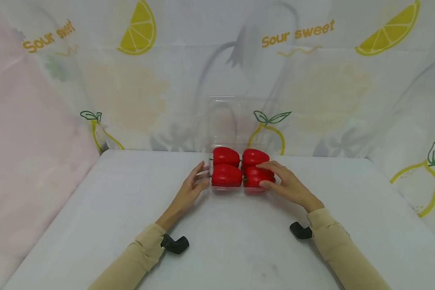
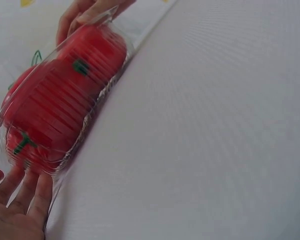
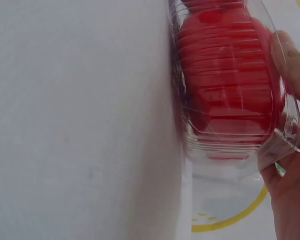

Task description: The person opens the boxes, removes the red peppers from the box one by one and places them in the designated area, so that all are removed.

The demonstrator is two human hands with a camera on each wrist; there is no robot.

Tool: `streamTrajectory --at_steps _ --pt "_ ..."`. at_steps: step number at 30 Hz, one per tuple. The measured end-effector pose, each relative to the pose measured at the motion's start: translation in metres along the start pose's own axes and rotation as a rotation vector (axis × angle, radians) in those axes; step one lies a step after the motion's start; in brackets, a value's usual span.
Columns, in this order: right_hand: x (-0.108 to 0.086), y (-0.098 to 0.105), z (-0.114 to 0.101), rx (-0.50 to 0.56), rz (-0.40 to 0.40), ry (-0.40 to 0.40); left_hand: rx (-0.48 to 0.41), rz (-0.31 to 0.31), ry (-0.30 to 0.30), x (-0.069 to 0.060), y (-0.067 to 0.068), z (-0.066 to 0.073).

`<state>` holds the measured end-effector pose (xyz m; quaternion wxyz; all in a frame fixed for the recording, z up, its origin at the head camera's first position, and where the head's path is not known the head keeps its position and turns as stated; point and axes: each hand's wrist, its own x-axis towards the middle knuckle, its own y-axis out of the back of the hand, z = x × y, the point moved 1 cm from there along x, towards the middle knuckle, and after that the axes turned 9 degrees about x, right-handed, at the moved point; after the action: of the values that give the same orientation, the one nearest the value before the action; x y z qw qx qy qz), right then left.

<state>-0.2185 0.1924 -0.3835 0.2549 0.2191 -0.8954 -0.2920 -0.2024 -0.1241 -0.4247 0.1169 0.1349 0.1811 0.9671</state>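
Observation:
A clear plastic clamshell box (image 1: pixel 227 188) stands at the table's back edge, its transparent lid (image 1: pixel 222 121) raised behind it. Inside sit several red bell peppers (image 1: pixel 226 175) in two rows. The left hand (image 1: pixel 193 187) is at the box's left end, fingers extended; in the left wrist view its fingertips (image 2: pixel 27 172) touch the ridged end wall. Over the front right corner, the right hand (image 1: pixel 290 186) holds the front right bell pepper (image 1: pixel 253 177), thumb in front and index finger on top. The right wrist view shows the right hand (image 3: pixel 292 165) at the rim, partly cut off.
The box rests on a white-covered table (image 1: pixel 232 241). Close behind hangs a printed curtain (image 1: pixel 188 80) with lemon patterns. Black wrist mounts (image 1: pixel 175 244) stick out from both sleeves above the tabletop.

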Motion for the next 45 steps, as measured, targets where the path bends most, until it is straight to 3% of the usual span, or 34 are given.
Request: streamTrajectory --at_steps 12,21,36,45 --pt "0.0016 -0.0022 0.0003 -0.057 0.027 0.0 -0.005 0.0 0.002 -0.0001 0.0011 0.0025" --pt "-0.0008 0.0033 0.0016 0.025 -0.013 -0.028 -0.022 -0.01 0.012 0.0003 0.0 -0.0003" --pt "0.0026 -0.0016 0.0029 -0.075 0.049 0.056 -0.013 -0.002 0.015 0.0 0.0021 0.0017" --pt "0.0026 -0.0012 -0.0025 -0.005 0.03 0.023 -0.007 0.008 0.015 0.0007 0.0022 -0.0003"
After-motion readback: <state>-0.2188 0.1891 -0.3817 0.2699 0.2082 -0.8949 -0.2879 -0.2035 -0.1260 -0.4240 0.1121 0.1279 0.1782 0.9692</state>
